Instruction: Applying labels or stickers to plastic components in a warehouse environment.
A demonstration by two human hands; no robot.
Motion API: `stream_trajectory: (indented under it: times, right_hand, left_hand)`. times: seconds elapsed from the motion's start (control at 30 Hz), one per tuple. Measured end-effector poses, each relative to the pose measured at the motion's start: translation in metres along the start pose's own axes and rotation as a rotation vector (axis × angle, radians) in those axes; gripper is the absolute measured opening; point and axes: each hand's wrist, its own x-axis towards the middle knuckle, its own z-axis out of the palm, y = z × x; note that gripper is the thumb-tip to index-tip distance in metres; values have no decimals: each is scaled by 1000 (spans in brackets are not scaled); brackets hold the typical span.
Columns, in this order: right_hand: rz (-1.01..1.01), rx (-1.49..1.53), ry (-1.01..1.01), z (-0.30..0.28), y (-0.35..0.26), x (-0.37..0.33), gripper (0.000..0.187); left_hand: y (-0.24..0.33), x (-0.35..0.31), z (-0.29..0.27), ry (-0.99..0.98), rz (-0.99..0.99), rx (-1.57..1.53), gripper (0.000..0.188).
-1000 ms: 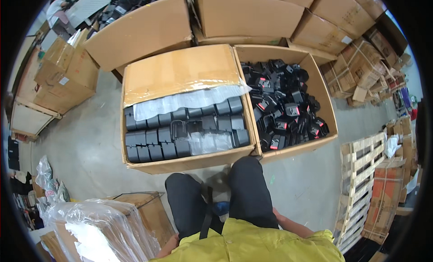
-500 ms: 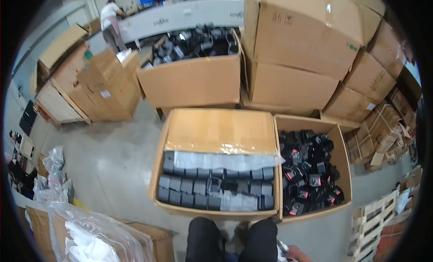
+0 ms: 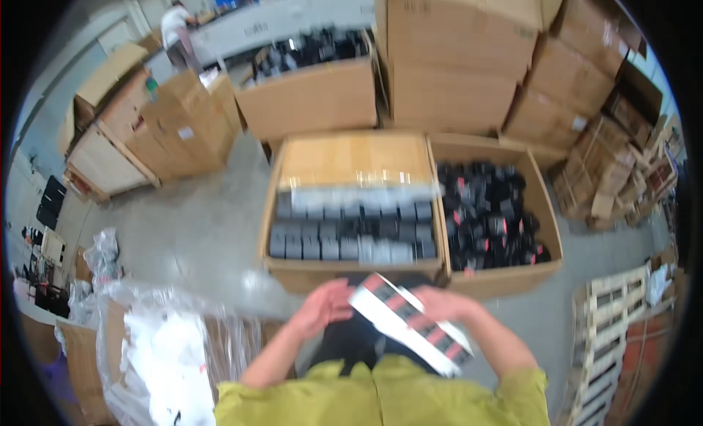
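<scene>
A white sheet with rows of dark and red labels [image 3: 395, 325] slants across my lap. My right hand [image 3: 441, 306] grips it by its upper right side, fingers over the labels. Beside the sheet's left end is my left hand [image 3: 326, 307], fingers stretched toward it and slightly blurred; whether they touch it I cannot tell. In front of my knees stands an open carton [image 3: 351, 266] with rows of grey-black block-shaped pieces, clear plastic on some of them and a cardboard flap across its far part. Joined on its right is a carton [image 3: 545, 199] heaped with black pieces bearing red labels.
Another carton [image 3: 307, 96] of dark pieces stands beyond, beside stacked large boxes [image 3: 458, 52]. Plastic-wrapped white material [image 3: 165, 360] lies near left, a wooden pallet [image 3: 611, 331] near right. A person [image 3: 178, 34] works at a far bench.
Both my hands and forearms have come up over my lap, the right bringing the label sheet from the lower right. The view has tilted downward, so the cartons sit higher in the picture.
</scene>
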Motion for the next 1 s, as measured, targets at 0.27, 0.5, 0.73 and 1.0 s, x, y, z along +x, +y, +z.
stream_trajectory:
  times: [0.27,0.5,0.73,1.0]
  right_hand:
    - [171,-296,92,58,30,47,60]
    - [119,-282,-68,72,42,23,35]
    - [95,336,581,-46,69,84,18]
    - [105,216,880,-112,165,166,19]
  left_hand:
    - [-56,-39,-3,503,81,42,21]
    - [-66,-80,2,683,56,593,38]
    - [-49,-76,34,635,503,1530,64]
    - [-57,-49,19,461,506,1565,54]
